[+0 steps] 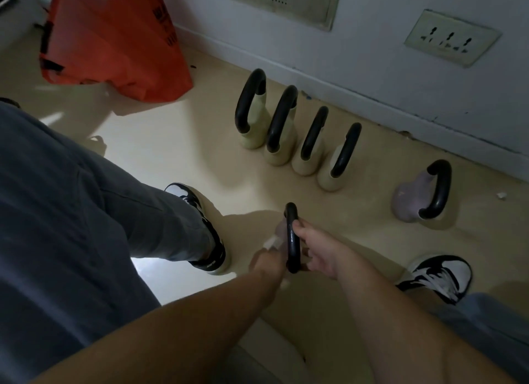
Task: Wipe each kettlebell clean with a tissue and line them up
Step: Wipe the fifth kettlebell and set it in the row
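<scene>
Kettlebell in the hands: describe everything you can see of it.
The held kettlebell shows mainly its smooth black loop handle, upright and seen edge-on, in front of the cream row. A pale purplish sliver left of the handle is probably its body; the rest is hidden. The right hand curls round the handle; the blurred left hand holds a white tissue against its left side.

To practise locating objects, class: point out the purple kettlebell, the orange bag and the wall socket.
purple kettlebell (pixel 409 196): head view, on its rounded body.
orange bag (pixel 114 40): head view, middle of its side.
wall socket (pixel 451 38): head view, centre of its faceplate.
</scene>
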The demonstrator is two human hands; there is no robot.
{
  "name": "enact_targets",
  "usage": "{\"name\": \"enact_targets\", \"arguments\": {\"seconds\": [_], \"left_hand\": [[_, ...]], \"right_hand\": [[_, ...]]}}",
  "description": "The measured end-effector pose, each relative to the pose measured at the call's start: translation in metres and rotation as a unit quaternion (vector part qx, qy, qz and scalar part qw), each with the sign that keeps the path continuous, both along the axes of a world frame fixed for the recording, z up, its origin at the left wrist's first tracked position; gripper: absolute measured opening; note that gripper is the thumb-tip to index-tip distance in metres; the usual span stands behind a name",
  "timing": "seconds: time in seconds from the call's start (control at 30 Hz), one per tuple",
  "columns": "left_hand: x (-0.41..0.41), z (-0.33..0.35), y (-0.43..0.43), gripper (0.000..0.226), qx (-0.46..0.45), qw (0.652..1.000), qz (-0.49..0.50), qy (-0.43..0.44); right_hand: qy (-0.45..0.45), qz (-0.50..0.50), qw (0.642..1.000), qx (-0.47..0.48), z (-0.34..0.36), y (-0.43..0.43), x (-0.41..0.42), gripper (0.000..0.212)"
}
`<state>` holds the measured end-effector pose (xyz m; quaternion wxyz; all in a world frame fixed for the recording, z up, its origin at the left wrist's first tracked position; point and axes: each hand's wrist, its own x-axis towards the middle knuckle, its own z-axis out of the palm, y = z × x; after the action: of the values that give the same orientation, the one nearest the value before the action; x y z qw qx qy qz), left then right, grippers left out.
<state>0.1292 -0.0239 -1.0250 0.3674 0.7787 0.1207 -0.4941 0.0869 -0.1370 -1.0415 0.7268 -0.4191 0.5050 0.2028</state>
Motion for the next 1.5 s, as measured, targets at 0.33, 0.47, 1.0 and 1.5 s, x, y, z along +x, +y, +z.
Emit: {"name": "enact_targets", "arguments": {"seconds": [0.33,0.47,1.0,1.5], "left_hand": [[0.032,0.036,-0.027,0.041,-0.028,0.993,0.095,-0.062],[0.065,0.034,-0.052,0.037,-0.11,0.956,-0.059,-0.265],[0.024,0.007,-0.058,0.034,0.149,0.389,-0.832,-0.367],[-0.002,0.002,-0.025,0.039,0.177,0.393,-0.826,-0.364]], "right_hand": [[0.011,-0.047,0.999,0.021,-0.006,-0.015,-0.005,0.033],[0.023,-0.13,0.991,0.03,-0.015,-0.02,-0.011,0.034],[0.072,-0.188,0.979,0.032,-0.036,-0.03,-0.016,0.072],[0.084,-0.104,0.991,-0.01,-0.03,-0.026,-0.009,0.063]]}}
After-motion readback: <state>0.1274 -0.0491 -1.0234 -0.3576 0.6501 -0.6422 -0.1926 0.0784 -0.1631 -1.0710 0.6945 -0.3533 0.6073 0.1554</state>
